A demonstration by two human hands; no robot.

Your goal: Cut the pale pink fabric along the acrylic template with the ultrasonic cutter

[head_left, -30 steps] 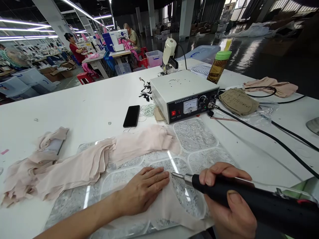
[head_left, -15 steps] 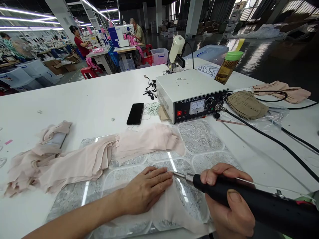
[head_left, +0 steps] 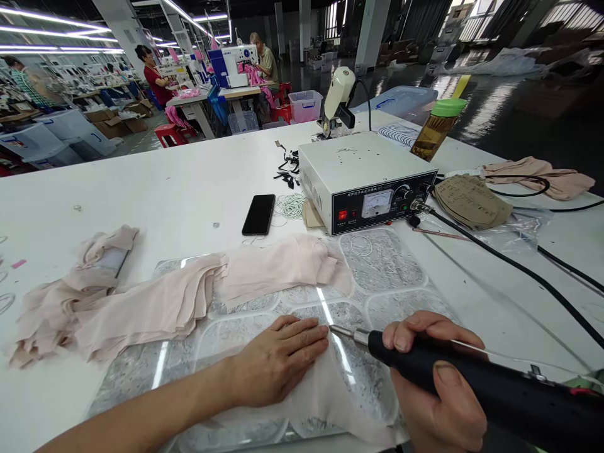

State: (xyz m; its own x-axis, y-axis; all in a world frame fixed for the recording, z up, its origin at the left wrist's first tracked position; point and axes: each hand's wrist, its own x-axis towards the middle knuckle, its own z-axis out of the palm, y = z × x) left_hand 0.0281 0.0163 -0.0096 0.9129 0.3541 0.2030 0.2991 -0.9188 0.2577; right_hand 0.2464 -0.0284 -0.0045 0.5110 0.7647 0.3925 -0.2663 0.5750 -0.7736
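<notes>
My left hand [head_left: 283, 358] lies flat, fingers stretched out, pressing a thin pale pink fabric piece [head_left: 325, 402] onto a grey marbled board [head_left: 387, 258] with a clear, glossy top. Wrapped in my right hand [head_left: 438, 384] is a black ultrasonic cutting handpiece [head_left: 500, 384] with a metal tip. That tip points left and ends just beside my left fingertips, at the fabric's edge; whether it touches the fabric I cannot tell. Beyond my hands, stacked pale pink fabric strips [head_left: 283, 267] lie across the board, and more layered pink fabric [head_left: 151, 314] spreads to the left.
A control box [head_left: 368, 182] with a dial and cables stands behind the board. Around it are a phone [head_left: 258, 214], green cord [head_left: 290, 206], a green-lidded bottle [head_left: 438, 129], brown fabric pieces [head_left: 472, 201] and a small white machine [head_left: 338, 94]. People sit at sewing machines further back.
The whole view has shifted slightly, so things appear a little further right. Both hands, the handpiece and the fabric keep nearly the same positions relative to each other.
</notes>
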